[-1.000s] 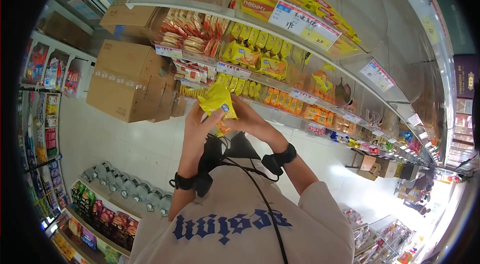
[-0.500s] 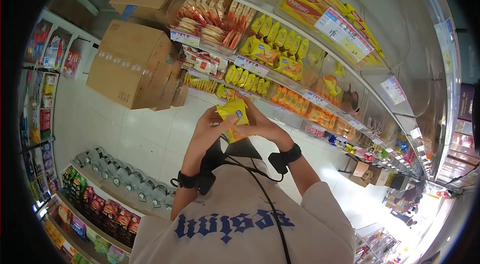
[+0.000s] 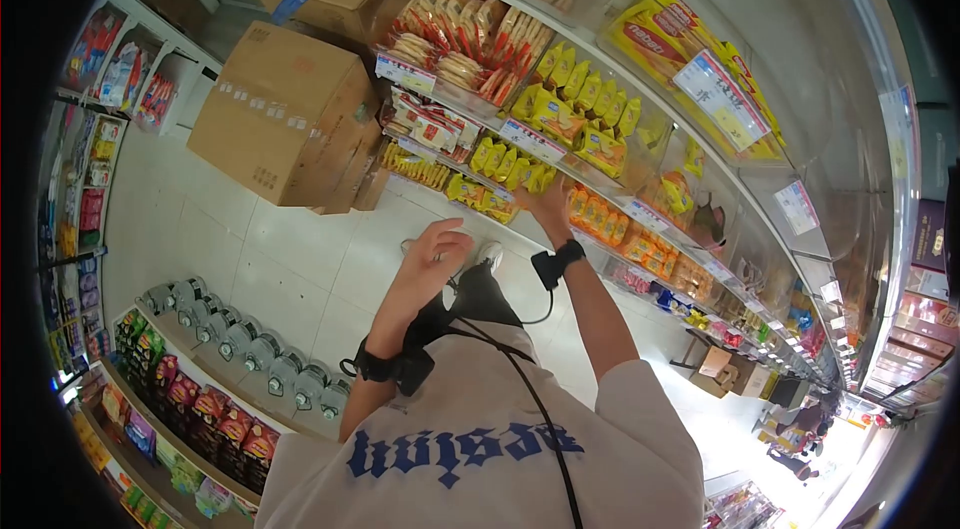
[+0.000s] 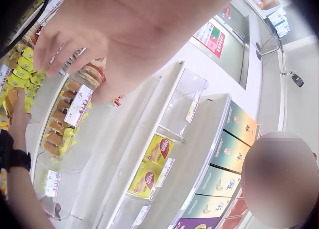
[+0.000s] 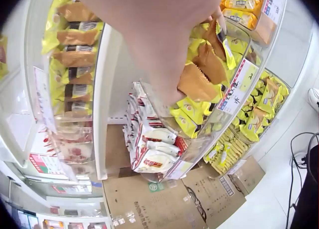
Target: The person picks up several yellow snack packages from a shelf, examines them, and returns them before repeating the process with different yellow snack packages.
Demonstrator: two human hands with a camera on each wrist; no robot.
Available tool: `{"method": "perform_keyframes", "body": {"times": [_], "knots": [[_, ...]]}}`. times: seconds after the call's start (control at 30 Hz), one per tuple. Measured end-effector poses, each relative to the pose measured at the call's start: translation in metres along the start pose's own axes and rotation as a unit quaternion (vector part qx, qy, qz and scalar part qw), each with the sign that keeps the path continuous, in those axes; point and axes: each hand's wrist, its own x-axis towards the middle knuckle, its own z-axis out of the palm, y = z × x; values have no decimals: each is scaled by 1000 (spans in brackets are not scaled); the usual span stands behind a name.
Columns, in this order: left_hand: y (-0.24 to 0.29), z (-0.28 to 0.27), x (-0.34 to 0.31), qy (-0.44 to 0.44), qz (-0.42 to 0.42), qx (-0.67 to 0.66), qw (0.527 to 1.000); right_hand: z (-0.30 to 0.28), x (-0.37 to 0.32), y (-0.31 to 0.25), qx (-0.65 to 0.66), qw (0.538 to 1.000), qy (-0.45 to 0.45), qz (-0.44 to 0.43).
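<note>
My right hand (image 3: 546, 210) reaches into a clear shelf bin of yellow snack packets (image 3: 497, 163). In the right wrist view its fingers curl round a yellow snack packet with an orange-brown back (image 5: 197, 83), among others in the bin; the fingertips are partly hidden behind the packets. In the left wrist view the same hand shows at the far left with the packet's brown side toward the camera. My left hand (image 3: 432, 261) is raised over the floor in front of my body, fingers loosely bent, holding nothing.
Large cardboard boxes (image 3: 285, 119) stand left of the bins. White-and-red packets (image 5: 155, 148) fill the neighbouring bin, with orange packets (image 3: 598, 219) on the other side. A shelf of nabati packs (image 3: 690, 69) overhangs from above. Large clear bottles (image 3: 240, 341) line the shelf behind at left.
The yellow packet, earlier held in both hands before my body, has left my left hand. My right hand has moved forward into the bin; the view has shifted toward the shelf.
</note>
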Motion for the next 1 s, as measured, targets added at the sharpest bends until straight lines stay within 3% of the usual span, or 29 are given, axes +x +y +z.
{"method": "perform_keyframes", "body": {"times": [0.1,0.2,0.3,0.4,0.6,0.7,0.8,1.0], "knots": [[0,-1,-5,0,-15,13,1000,-5,14,-13,-172,984,40,32],[-5,-5,-8,10,-30,2,999,11,36,11,-252,964,79,-28],[-11,-8,-10,21,-40,-10,999,21,52,16,-272,962,-3,-38],[-13,-10,-15,22,-50,-10,998,43,58,10,-280,958,-10,53],[-18,-20,-18,28,-66,-7,997,72,45,16,-240,961,126,51],[-22,-22,-18,29,-59,-9,998,65,40,12,-154,981,63,100],[-22,-21,-16,27,-53,-16,998,86,43,31,-161,974,142,75],[-20,-16,-14,18,-42,1,999,61,33,13,-33,994,37,98]]}}
